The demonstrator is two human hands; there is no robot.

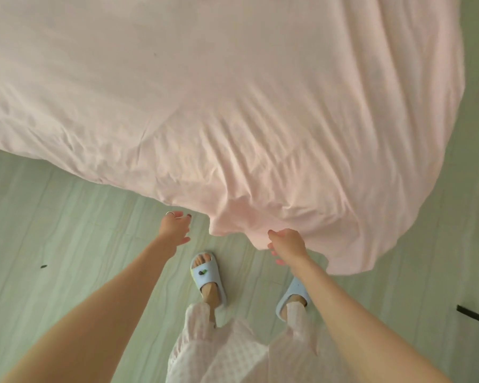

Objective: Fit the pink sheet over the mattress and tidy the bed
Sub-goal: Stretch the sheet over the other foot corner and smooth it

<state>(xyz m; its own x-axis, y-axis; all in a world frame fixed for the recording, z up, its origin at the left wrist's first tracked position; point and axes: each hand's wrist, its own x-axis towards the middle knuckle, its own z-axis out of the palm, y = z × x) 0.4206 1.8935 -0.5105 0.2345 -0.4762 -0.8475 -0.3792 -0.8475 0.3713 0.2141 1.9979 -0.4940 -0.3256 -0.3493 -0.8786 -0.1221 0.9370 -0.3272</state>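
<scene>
The pink sheet point(233, 92) covers the whole bed and fills the upper part of the head view; the mattress beneath is hidden. Its near corner hangs down in creased folds toward the floor. My left hand point(176, 226) is out in front of that corner, fingers spread and relaxed, holding nothing and a little left of the cloth. My right hand point(286, 243) is at the hanging corner's lower edge, fingers loosely extended, touching or just beside the fabric; no grip shows.
Pale green floor point(67, 230) runs along the bed's near side and right side. My feet in light blue slippers point(208, 277) stand just below the hanging corner. A dark strip point(476, 316) lies at the right edge. A small dark speck point(43, 266) is on the floor left.
</scene>
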